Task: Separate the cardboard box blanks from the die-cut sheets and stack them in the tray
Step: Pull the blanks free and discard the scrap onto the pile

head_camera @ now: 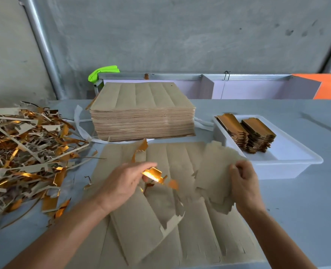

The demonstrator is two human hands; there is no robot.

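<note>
A brown die-cut sheet lies flat on the table in front of me, partly torn, with a loosened blank lying askew on its left half. My left hand pinches a gold-faced scrap strip that curls up from the sheet. My right hand grips a small bundle of separated box blanks, brown side up, lifted just left of the white tray. Two stacks of gold-faced blanks stand in the tray's far left part.
A thick pile of uncut die-cut sheets sits behind the work sheet. A heap of gold and grey waste strips covers the table's left side. A metal-framed rail, a green cloth and an orange panel run along the back wall.
</note>
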